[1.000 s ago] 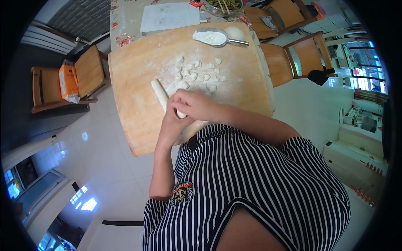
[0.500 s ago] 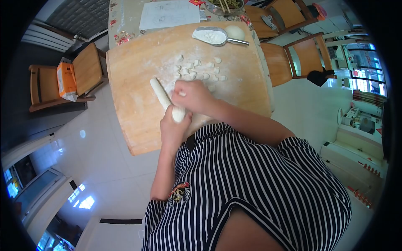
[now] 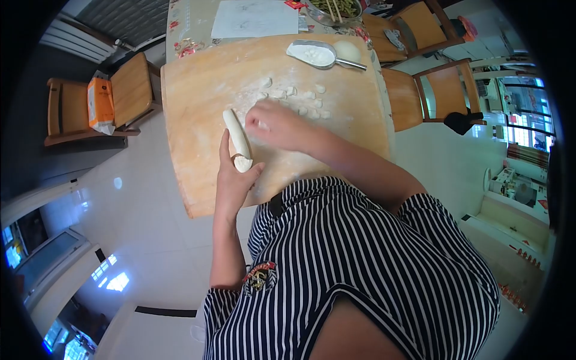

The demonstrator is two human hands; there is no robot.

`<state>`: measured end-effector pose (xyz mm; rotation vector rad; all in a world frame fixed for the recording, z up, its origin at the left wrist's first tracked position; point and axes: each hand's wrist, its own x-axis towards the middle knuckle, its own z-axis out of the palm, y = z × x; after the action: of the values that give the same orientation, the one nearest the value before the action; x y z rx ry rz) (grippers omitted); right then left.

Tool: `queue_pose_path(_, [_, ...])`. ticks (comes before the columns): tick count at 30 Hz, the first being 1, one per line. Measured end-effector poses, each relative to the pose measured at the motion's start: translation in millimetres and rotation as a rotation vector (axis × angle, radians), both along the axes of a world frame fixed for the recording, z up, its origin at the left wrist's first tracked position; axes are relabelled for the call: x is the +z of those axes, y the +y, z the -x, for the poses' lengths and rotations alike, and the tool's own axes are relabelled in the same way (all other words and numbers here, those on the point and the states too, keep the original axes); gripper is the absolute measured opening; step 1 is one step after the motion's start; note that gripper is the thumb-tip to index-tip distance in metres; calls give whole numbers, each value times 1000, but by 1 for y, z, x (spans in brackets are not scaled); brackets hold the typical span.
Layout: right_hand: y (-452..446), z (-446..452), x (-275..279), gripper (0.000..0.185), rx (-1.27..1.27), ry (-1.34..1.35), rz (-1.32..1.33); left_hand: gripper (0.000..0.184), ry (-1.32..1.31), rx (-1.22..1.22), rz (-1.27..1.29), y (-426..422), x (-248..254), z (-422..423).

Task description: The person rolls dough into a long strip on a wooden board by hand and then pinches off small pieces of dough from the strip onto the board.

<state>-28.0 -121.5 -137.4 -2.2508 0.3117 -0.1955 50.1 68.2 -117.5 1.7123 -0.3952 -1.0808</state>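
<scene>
My left hand (image 3: 233, 183) cradles the near end of a long white dough roll (image 3: 237, 133). Its index finger lies along the roll's left side and its thumb stands away to the right; its other fingers are mostly hidden. The roll's near end looks torn. Just right of the roll, my right hand (image 3: 275, 125) is closed, and a bit of white dough shows at its fingers. Beyond that hand, several small dough pieces (image 3: 309, 95) lie scattered on the floured wooden board (image 3: 201, 90).
A metal scoop of flour (image 3: 313, 55) rests at the board's far side, beside a round dough ball (image 3: 348, 51). Behind are a paper sheet (image 3: 255, 18) and a bowl of green food (image 3: 345, 13) with chopsticks. Wooden chairs (image 3: 393, 99) flank the table, one bearing an orange package (image 3: 101, 103).
My left thumb has spread away from the roll and its index finger has stretched along it. My closed right hand has shifted slightly away from the roll. The whole view has shifted a little.
</scene>
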Motion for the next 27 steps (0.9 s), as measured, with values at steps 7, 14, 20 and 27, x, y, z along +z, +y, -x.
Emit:
queue_pose_path(7, [29, 13, 16, 31, -41, 234, -361, 80, -68, -177, 115, -23, -32, 1])
queue_pose_path(14, [29, 26, 15, 33, -79, -12, 49, 33, 77, -43, 0, -32, -24, 18])
queue_pose_path(20, [31, 24, 27, 31, -291, 201, -310, 20, 13, -39, 121, -23, -14, 32])
queue_pose_path(27, [-59, 60, -27, 19, -393, 68, -1, 28, 50, 16, -20, 18, 21, 11])
